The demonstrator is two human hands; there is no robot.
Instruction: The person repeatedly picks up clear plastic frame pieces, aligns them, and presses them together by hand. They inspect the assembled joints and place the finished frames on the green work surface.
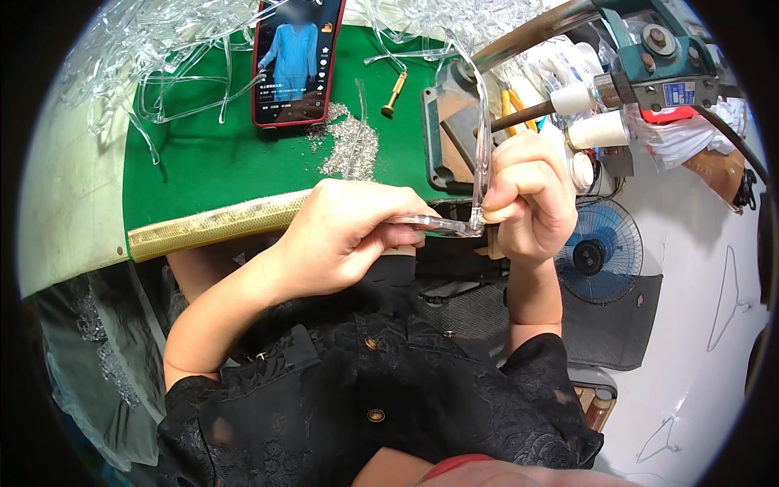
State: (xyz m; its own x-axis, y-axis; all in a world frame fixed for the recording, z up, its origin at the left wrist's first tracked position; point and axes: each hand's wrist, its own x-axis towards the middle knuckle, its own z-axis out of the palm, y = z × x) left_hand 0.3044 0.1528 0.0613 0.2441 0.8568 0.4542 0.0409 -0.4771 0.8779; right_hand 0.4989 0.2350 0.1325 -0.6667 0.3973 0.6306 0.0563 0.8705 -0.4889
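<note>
We see the left hand (pixel 345 235) closed around one end of a clear plastic piece (pixel 466 223), its fingers curled over the part that lies roughly level just off the near edge of the green-topped desk (pixel 211 154); the right hand (pixel 523 195) is clenched on the same clear plastic piece where it turns upward, so that a clear strip rises from that fist toward the metal machine base (pixel 442 138) at the right end of the desk; the two hands sit close together, almost touching at the bend of the piece, above the person's lap and dark patterned blouse (pixel 381 390).

On the desk, near its far edge, a phone in a red case (pixel 296 61) lies with its screen lit; just beside it on the right is a scatter of small clear chips (pixel 349 146), and a small brass-coloured tool (pixel 395 92) lies a little farther right; a heap of tangled clear plastic pieces (pixel 154 49) fills the far left corner and spills along the far edge; a yellowish woven strip (pixel 215 223) runs along the near edge of the desk.

Past the right end of the desk we see a teal machine head (pixel 657 57) with a metal lever; below it, on the pale floor, stands a small blue fan (pixel 600 252), and a few clear hangers (pixel 730 296) lie well apart from it.
</note>
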